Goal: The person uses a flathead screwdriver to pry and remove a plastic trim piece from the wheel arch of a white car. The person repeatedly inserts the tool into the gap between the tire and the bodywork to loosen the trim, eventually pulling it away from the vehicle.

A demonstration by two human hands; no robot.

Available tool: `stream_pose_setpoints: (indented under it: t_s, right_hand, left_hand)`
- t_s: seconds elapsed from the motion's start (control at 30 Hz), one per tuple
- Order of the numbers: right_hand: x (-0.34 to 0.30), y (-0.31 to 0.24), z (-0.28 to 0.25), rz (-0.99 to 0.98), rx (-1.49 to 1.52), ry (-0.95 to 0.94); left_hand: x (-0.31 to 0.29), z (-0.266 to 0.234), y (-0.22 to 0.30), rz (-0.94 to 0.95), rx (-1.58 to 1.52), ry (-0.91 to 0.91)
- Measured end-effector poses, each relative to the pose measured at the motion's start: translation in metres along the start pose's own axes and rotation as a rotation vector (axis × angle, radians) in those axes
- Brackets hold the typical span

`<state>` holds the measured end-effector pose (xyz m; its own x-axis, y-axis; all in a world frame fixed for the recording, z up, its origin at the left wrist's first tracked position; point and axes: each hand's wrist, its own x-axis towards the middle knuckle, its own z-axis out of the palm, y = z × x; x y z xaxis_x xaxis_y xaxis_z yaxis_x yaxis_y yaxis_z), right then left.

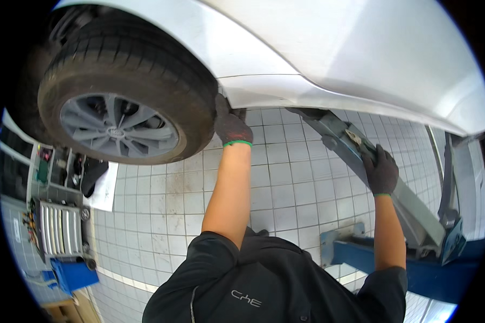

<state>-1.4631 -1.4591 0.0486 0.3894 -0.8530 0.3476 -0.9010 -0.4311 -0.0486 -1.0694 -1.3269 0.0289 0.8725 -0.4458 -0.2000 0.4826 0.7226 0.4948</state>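
Note:
A white car (355, 48) hangs raised above the floor, with its grey alloy wheel (118, 126) and dark tyre at the upper left. My left hand (231, 124), in a dark glove with a green cuff, reaches up between the tyre and the lower corner of the body. One finger stretches upward beside the tyre; the other fingertips are partly hidden under the sill (264, 102). On the right, my right hand (381, 171), gloved the same way, is closed over a grey-green lift arm (415, 215). The arm's far end lies beneath the sill.
A blue lift base (355, 254) stands at the lower right, joined to the arm. To the left are a grey tool cabinet with drawers (62, 229), a blue bin (75, 275) and a white sheet (105, 188). Grey tiles (285, 177) cover the floor.

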Motion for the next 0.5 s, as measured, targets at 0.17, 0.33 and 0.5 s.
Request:
stream_pose_setpoints:
  t_s: [0.17, 0.33, 0.5]
  right_hand:
    - [0.0, -0.005, 0.006, -0.053, 0.001, -0.002]
    - [-0.002, -0.007, 0.009, -0.051, -0.031, -0.01]
    - [-0.003, -0.008, 0.018, -0.101, -0.034, 0.025]
  left_hand:
    - [0.004, -0.022, -0.003, 0.14, 0.038, -0.16]
    - [0.008, -0.022, 0.0, 0.283, 0.586, -0.108]
    - [0.007, -0.014, -0.007, 0.22, 0.084, 0.1]
